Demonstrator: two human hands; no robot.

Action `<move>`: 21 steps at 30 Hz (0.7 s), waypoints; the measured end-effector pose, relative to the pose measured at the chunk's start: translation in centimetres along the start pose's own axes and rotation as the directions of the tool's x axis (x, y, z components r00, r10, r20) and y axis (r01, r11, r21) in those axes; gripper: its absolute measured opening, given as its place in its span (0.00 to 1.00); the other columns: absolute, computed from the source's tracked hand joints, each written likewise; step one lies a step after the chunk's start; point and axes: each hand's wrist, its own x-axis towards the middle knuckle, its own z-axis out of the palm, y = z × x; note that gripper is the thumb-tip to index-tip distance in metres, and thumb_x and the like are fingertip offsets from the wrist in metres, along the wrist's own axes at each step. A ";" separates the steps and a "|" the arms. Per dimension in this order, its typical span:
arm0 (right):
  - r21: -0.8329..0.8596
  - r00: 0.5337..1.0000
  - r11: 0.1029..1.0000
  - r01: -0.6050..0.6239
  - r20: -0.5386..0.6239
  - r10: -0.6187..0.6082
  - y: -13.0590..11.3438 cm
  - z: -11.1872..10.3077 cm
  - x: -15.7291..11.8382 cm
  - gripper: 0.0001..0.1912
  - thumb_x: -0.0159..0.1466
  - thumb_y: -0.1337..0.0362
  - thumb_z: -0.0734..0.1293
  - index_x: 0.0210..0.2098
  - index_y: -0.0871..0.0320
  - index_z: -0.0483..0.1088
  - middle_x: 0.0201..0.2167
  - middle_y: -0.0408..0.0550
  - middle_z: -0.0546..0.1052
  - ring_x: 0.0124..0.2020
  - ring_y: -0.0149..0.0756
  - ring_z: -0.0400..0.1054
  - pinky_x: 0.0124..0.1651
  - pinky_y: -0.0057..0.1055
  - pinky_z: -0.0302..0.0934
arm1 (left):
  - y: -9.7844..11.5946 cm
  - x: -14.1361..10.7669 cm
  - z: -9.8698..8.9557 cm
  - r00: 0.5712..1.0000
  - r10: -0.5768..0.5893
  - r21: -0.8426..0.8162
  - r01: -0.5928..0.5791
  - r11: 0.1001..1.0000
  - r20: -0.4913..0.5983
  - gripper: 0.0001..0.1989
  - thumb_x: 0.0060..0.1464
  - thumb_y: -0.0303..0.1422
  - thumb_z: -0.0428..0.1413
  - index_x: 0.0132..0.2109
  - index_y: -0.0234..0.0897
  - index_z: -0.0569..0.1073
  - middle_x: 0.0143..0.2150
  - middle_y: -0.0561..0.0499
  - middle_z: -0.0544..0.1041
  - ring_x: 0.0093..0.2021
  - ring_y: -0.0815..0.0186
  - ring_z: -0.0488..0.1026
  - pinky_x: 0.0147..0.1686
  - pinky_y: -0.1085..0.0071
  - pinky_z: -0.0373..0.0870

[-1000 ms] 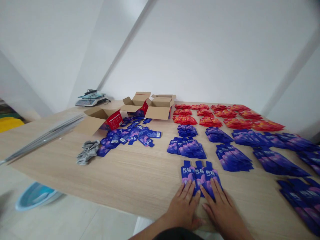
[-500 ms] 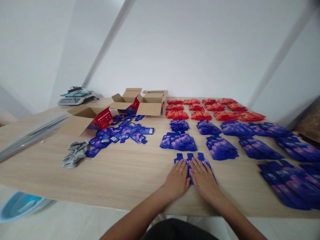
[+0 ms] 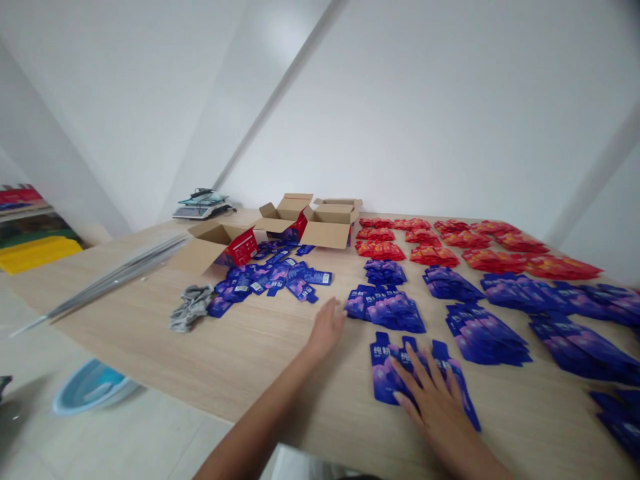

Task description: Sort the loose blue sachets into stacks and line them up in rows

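Observation:
My right hand [image 3: 435,393] lies flat with spread fingers on a row of blue-purple pouches [image 3: 383,367], which overlap side by side near the table's front edge. Each pouch has a narrow tab at its top and white lettering. My left hand [image 3: 327,327] is off that row, over bare wood, its fingers stretched forward and slightly blurred, holding nothing visible. Just right of its fingertips sits a fanned stack of the same pouches [image 3: 385,308]. Farther forward and left is a loose, jumbled heap of blue pouches [image 3: 273,275].
Open cartons [image 3: 327,233] stand at the back, another carton [image 3: 220,247] nearer left. Red pouch stacks [image 3: 380,250] and more blue stacks [image 3: 485,333] fill the right side. A grey cloth [image 3: 191,308], thin rods [image 3: 120,270] and a scale [image 3: 200,210] lie left. A blue basin [image 3: 93,387] is on the floor.
My left hand has lifted off the pouch row and moved forward and left. The right hand stays on the row, its fingers now spread wider. The view has turned to the left.

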 end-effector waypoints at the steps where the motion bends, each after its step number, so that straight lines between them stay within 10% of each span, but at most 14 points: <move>1: 0.018 1.000 1.000 0.009 0.025 -0.010 -0.2 0.1 -0.1 0.26 0.64 0.47 0.56 0.62 0.35 0.52 0.66 0.41 0.54 0.66 0.57 0.45 0.59 0.65 0.40 | -1.8 1.4 -0.9 0.997 -0.071 0.115 0.072 0.991 -0.013 0.23 0.63 0.36 0.41 0.61 0.29 0.58 0.65 0.39 0.58 0.65 0.60 0.54 0.62 0.60 0.53; 5: 0.067 0.995 0.998 0.016 0.095 -0.022 -0.2 0.9 -0.1 0.27 0.63 0.44 0.55 0.61 0.31 0.49 0.65 0.39 0.56 0.65 0.60 0.46 0.56 0.69 0.41 | -6.7 3.6 -2.7 0.983 -0.179 0.330 0.161 0.930 0.024 0.24 0.60 0.30 0.45 0.62 0.26 0.58 0.66 0.34 0.53 0.66 0.50 0.49 0.60 0.50 0.51; 9: 0.068 0.997 0.996 0.056 0.052 -0.059 0.6 1.8 0.0 0.28 0.63 0.43 0.55 0.62 0.31 0.48 0.65 0.40 0.57 0.64 0.60 0.49 0.56 0.69 0.43 | -6.7 1.6 -1.9 0.988 -0.127 0.514 0.064 0.855 0.088 0.23 0.59 0.29 0.44 0.60 0.25 0.61 0.63 0.31 0.59 0.64 0.47 0.55 0.57 0.52 0.55; 21: 0.175 0.982 0.968 0.182 -0.079 -0.171 -2.0 -2.3 3.7 0.23 0.66 0.56 0.57 0.61 0.42 0.58 0.64 0.45 0.59 0.64 0.47 0.52 0.61 0.54 0.49 | -9.3 6.5 -5.7 0.954 -0.070 0.441 -0.068 0.895 0.290 0.25 0.48 0.33 0.55 0.56 0.37 0.67 0.58 0.38 0.65 0.59 0.48 0.59 0.55 0.50 0.56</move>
